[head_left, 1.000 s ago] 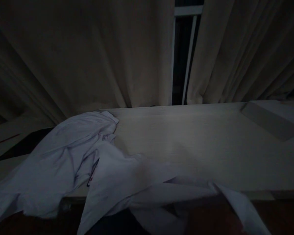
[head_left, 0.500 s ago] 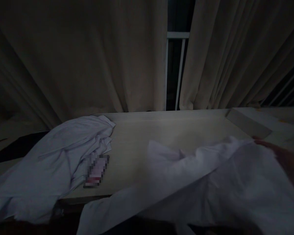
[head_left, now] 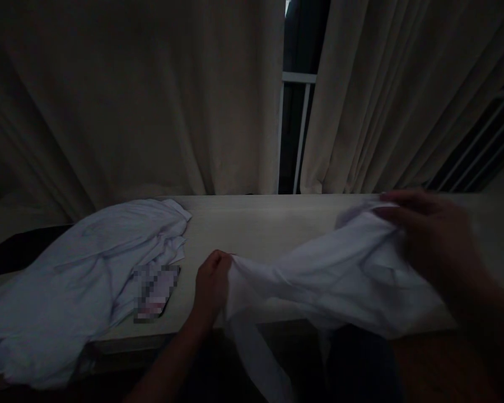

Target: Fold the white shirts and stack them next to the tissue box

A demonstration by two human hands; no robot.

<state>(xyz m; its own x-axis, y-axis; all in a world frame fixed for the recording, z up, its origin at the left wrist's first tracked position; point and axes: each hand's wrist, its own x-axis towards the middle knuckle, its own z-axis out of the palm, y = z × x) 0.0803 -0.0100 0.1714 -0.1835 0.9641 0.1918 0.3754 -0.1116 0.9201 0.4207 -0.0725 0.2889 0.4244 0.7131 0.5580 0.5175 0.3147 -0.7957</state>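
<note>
The room is dim. A white garment [head_left: 331,274] is stretched between both hands above the front of a pale table [head_left: 252,224]. My left hand [head_left: 212,285] grips its left end near the table's front edge. At the right, my right hand [head_left: 428,240] pinches the other end, held higher. Part of the cloth hangs down over the table's edge.
A second pale garment [head_left: 79,274] lies crumpled on the table's left side, with a small flat item [head_left: 153,292] beside it. Beige curtains [head_left: 151,95] hang behind, with a gap showing a dark window frame [head_left: 296,129].
The white garment has been lifted onto the table and pulled taut. Both hands have come into view, the left at its left end, the right moving up to the far right.
</note>
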